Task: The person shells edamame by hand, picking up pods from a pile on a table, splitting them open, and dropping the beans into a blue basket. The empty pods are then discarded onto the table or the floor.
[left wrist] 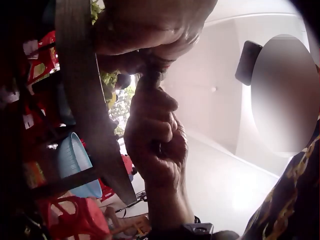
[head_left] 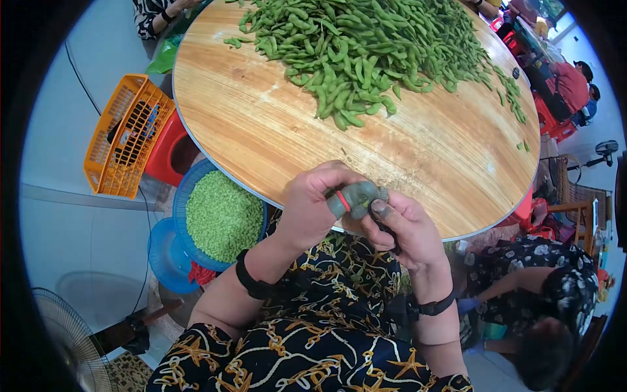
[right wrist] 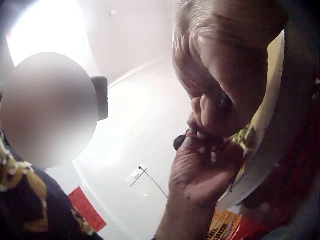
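Observation:
Both hands meet just over the near edge of the round wooden table (head_left: 228, 117). My left hand (head_left: 313, 202) has grey-green covers on its fingertips, one with a red band. Between its thumb and finger it pinches a soybean pod (head_left: 365, 204), of which only a sliver of green shows. My right hand (head_left: 411, 232), its thumb tip darkly stained, curls its fingers against the same pod from the other side. In both wrist views the fingers hide the pod. A big heap of green soybean pods (head_left: 372, 46) covers the far part of the table.
A blue basket (head_left: 179, 206) of shelled green beans (head_left: 222, 215) stands below the table's left edge, beside a blue basin (head_left: 163, 255). Further left are an orange crate (head_left: 104, 144), a red stool (head_left: 163, 160) and a fan (head_left: 65, 340). Another person (head_left: 548, 281) is at the right.

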